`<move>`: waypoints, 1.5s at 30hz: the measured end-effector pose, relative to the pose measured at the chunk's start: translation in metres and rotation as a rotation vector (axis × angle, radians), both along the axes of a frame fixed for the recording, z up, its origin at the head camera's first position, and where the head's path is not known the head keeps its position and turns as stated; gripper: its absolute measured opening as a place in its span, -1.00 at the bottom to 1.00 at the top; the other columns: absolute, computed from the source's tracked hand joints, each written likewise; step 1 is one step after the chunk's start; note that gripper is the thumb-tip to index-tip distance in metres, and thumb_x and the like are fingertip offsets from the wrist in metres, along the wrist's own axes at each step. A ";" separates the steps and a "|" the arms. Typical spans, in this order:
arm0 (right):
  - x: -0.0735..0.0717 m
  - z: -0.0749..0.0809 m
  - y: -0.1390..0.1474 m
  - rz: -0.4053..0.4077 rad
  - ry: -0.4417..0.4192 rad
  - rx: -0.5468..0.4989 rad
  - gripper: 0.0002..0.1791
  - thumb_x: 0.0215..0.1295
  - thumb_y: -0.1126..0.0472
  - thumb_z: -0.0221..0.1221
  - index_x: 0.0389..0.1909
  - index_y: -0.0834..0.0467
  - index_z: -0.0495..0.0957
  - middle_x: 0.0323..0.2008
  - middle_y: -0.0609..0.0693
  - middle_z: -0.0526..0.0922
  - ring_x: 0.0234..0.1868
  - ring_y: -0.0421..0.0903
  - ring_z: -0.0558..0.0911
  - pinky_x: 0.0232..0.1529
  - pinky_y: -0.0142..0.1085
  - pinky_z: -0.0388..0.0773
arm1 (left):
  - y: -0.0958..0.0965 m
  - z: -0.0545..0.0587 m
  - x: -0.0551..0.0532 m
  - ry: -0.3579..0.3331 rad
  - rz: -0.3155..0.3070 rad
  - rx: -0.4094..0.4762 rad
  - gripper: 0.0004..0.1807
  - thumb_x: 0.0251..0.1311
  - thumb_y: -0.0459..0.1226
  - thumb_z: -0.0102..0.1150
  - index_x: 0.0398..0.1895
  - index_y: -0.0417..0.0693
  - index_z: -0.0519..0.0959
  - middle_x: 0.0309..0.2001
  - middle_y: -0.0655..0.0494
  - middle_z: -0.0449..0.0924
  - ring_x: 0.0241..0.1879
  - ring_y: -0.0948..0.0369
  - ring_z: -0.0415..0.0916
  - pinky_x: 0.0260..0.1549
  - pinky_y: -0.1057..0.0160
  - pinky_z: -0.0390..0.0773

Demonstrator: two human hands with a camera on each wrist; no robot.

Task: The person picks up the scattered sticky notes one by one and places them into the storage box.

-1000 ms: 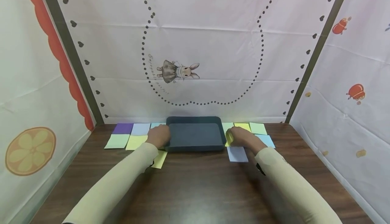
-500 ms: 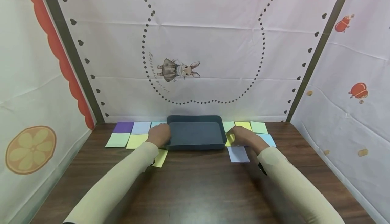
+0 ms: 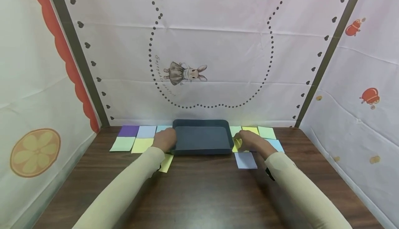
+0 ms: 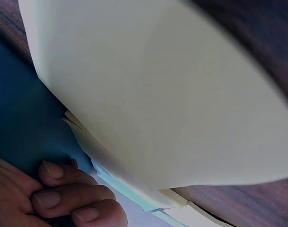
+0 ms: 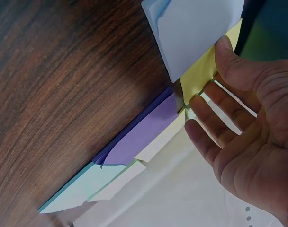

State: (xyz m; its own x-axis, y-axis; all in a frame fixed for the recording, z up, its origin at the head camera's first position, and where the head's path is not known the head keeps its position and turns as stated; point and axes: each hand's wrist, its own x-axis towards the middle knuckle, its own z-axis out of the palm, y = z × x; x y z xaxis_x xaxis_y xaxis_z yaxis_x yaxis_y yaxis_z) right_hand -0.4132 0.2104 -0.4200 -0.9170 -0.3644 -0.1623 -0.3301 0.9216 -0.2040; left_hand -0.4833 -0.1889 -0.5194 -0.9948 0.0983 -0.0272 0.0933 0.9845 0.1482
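A dark blue tray [image 3: 203, 151] stands at the back of the table. At its left end, my left hand [image 3: 165, 139] has curled fingers. In the left wrist view, whether these fingers [image 4: 63, 196] grip anything is hidden. Beyond the tray's right end, my right hand [image 3: 250, 141] pinches yellow sticky notes [image 5: 201, 78]: the thumb lies on their face, with fingers behind. A pale blue pad [image 5: 196, 35] lies directly in front of the yellow one. A large cream sheet [image 4: 134, 94] fills much of the left wrist view.
Purple [image 3: 128, 131], green [image 3: 123, 144] and yellow pads [image 3: 141, 145] lie left of the tray; a yellow pad [image 3: 166, 163] sits by the left wrist. Green [image 3: 266, 132] and light blue pads [image 3: 275, 145] lie to the right. A printed cloth [image 3: 199, 97] rises behind the wooden table [image 3: 202, 194].
The yellow note by my right hand stood curled up earlier and now lies flatter, with the hand slightly shifted. My left hand has kept its place at the tray. The head view has tilted slightly.
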 end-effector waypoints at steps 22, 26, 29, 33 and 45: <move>-0.020 -0.003 -0.001 0.098 -0.049 0.008 -0.28 0.00 0.34 0.75 0.24 0.26 0.72 0.17 0.18 0.82 0.20 0.13 0.78 0.34 0.04 0.72 | 0.013 -0.010 0.016 0.012 0.050 -0.035 -0.54 0.73 -0.32 -0.23 0.29 -0.54 0.54 -0.39 -0.17 0.69 -0.45 -0.01 0.70 -0.42 -0.12 0.78; -0.025 -0.004 0.000 0.077 -0.073 -0.017 -0.27 -0.02 0.33 0.77 0.23 0.24 0.72 0.17 0.17 0.82 0.22 0.13 0.77 0.36 0.05 0.72 | 0.010 -0.017 0.007 0.000 0.043 -0.048 -0.53 0.73 -0.32 -0.26 0.32 -0.55 0.51 -0.44 -0.16 0.65 -0.49 0.01 0.67 -0.46 -0.07 0.74; -0.029 -0.004 0.000 0.072 -0.084 -0.016 -0.25 -0.02 0.31 0.77 0.25 0.25 0.72 0.20 0.19 0.81 0.26 0.15 0.76 0.40 0.06 0.70 | 0.010 -0.014 0.008 0.011 0.034 -0.056 -0.54 0.72 -0.33 -0.25 0.30 -0.54 0.52 -0.45 -0.14 0.64 -0.50 0.03 0.66 -0.47 -0.05 0.73; -0.035 -0.003 -0.001 0.080 -0.097 0.003 -0.22 0.00 0.29 0.77 0.29 0.28 0.71 0.24 0.20 0.80 0.30 0.17 0.75 0.43 0.07 0.68 | 0.012 -0.004 0.016 0.052 0.022 -0.068 -0.59 0.72 -0.34 -0.19 0.25 -0.50 0.57 -0.43 -0.14 0.65 -0.51 0.02 0.65 -0.45 -0.08 0.75; -0.042 0.004 0.002 0.087 -0.143 0.033 -0.19 0.06 0.27 0.75 0.37 0.29 0.66 0.32 0.21 0.78 0.37 0.20 0.73 0.47 0.12 0.65 | 0.015 -0.001 0.012 0.097 0.016 -0.099 -0.55 0.74 -0.30 -0.19 0.36 -0.49 0.53 -0.53 -0.07 0.64 -0.56 0.06 0.61 -0.49 -0.06 0.72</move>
